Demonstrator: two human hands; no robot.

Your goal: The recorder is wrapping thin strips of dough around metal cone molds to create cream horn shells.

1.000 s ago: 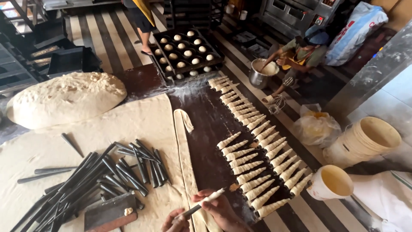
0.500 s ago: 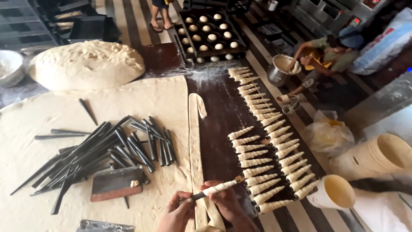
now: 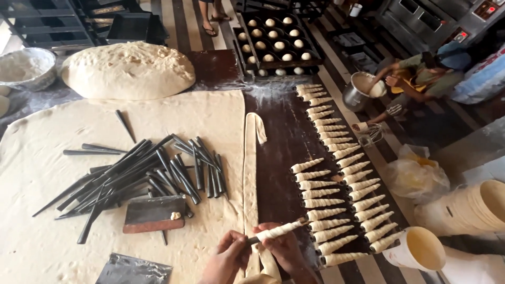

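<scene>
— What have you got there?

— Your left hand (image 3: 227,257) pinches the dark narrow end of a cone mould (image 3: 278,230), and your right hand (image 3: 281,247) closes its fingers round the dough strip (image 3: 251,173) wrapped on it, at the near edge of the table (image 3: 279,142)

— How will it handle?

— Light, I'd judge; the metal is stiff but the dough soft and easily dented, so grip the bare tip. Floured dough sheet (image 3: 52,158) lies left, finished wrapped cones (image 3: 342,194) in rows right, and a person crouches far right on the floor
</scene>
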